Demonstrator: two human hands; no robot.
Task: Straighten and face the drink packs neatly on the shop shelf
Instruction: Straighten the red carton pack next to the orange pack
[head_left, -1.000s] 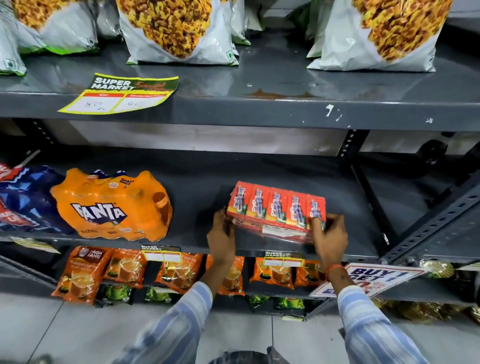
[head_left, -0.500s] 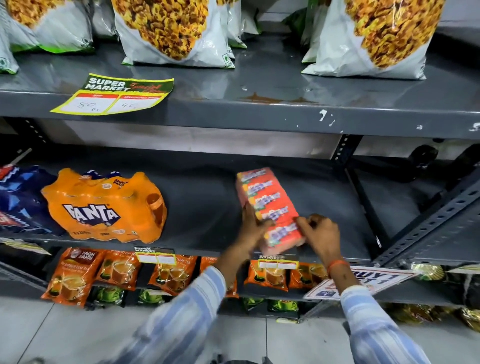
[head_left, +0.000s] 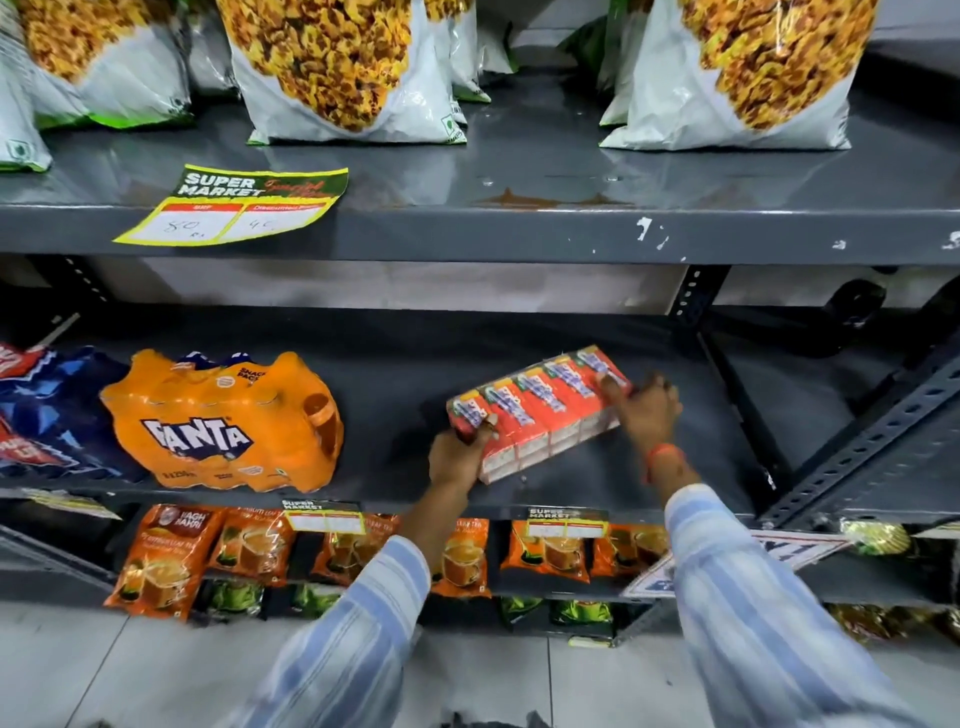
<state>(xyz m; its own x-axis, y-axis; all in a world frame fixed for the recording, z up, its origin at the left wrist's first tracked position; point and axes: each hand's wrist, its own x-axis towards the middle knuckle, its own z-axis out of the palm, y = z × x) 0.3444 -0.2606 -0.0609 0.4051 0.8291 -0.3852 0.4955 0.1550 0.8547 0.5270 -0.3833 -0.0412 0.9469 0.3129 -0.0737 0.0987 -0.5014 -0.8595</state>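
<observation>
Red shrink-wrapped carton pack (head_left: 540, 410) askew on middle shelf (head_left: 405, 374); orange Fanta pack (head_left: 223, 421) leftward.

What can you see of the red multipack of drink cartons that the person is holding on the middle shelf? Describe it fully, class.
The red multipack of drink cartons is a row of small cartons side by side, seemingly wrapped in clear film, with red fronts bearing blue and white labels and pale sides with print too blurred to read. It lies on the grey metal shelf, skewed, its right end further back. The left hand grips its near left end; the right hand holds its far right end. It stands apart from the orange Fanta pack.
</observation>
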